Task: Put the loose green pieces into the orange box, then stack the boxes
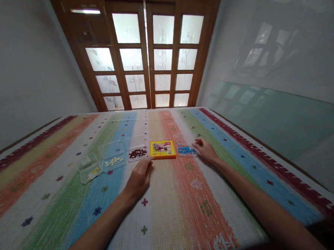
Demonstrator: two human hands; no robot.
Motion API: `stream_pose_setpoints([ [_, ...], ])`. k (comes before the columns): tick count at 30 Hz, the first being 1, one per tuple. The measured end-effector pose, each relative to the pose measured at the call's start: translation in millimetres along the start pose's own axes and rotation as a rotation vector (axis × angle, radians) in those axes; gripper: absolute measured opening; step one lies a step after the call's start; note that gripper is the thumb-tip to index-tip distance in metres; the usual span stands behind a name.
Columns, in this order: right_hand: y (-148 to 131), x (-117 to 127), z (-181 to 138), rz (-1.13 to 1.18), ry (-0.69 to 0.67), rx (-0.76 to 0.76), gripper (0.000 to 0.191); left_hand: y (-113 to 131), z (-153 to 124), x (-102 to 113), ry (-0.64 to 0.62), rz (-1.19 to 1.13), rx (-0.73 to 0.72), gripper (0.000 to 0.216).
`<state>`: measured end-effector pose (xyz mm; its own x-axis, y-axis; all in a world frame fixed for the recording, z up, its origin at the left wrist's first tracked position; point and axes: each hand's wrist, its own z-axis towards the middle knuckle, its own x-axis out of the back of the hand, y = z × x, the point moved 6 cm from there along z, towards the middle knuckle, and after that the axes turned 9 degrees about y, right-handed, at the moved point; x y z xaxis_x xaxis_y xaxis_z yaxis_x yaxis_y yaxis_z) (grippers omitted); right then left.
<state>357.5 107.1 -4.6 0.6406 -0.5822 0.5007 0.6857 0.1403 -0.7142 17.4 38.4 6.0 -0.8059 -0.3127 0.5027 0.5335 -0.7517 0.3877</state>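
My left hand (pixel 138 175) rests on the tablecloth with its fingers curled together, just below a box of dark brown pieces (pixel 138 153). Its fingertips reach the lower left corner of a flat yellow box (pixel 162 150) with a printed lid; whether they touch it I cannot tell. On the other side, my right hand (pixel 205 150) has its fingers bent in a pinch at the right edge of a clear plastic box with blue pieces (pixel 186 150). Anything between the fingers of either hand is too small or hidden to make out.
Left of the brown pieces stand an open clear box with pale pieces (pixel 114 161) and another with yellow and white pieces (pixel 91 175). A striped tablecloth (pixel 166 214) covers the table. A glass sheet (pixel 267 123) leans along the right wall, and wooden doors (pixel 150 77) stand beyond.
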Motion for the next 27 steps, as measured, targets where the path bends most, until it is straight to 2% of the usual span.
stream_pose_setpoints([
  [2,-1.5,-2.3,-3.1,0.019,-0.025,0.004,0.023,2.7,1.5,1.2,0.004,0.017,0.011,0.024],
  [6,-7.5,3.5,-7.1,0.024,-0.011,0.023,0.027,8.5,3.3,2.3,0.000,0.009,-0.008,0.009],
  [8,-10.7,7.8,-8.6,0.048,-0.006,0.018,0.030,9.5,2.8,1.1,-0.019,-0.009,-0.022,0.011],
  [13,-24.4,19.5,-11.3,0.161,-0.001,-0.001,0.035,9.0,0.5,-3.2,-0.074,-0.062,-0.024,0.026],
  [16,-38.4,26.6,-12.9,0.206,0.019,0.020,0.038,9.1,0.9,-1.8,-0.045,-0.074,-0.019,0.031],
  [19,-57.3,29.3,-18.3,0.236,0.022,0.080,0.038,4.7,1.8,0.9,0.007,-0.078,0.045,0.040],
  [22,-79.0,24.3,-29.2,0.271,-0.027,0.143,0.034,-0.5,2.5,1.4,0.018,-0.155,0.120,0.059],
  [27,-112.3,5.4,-52.2,0.310,-0.156,0.228,0.027,1.8,3.5,-1.0,-0.057,-0.349,0.181,0.096],
])
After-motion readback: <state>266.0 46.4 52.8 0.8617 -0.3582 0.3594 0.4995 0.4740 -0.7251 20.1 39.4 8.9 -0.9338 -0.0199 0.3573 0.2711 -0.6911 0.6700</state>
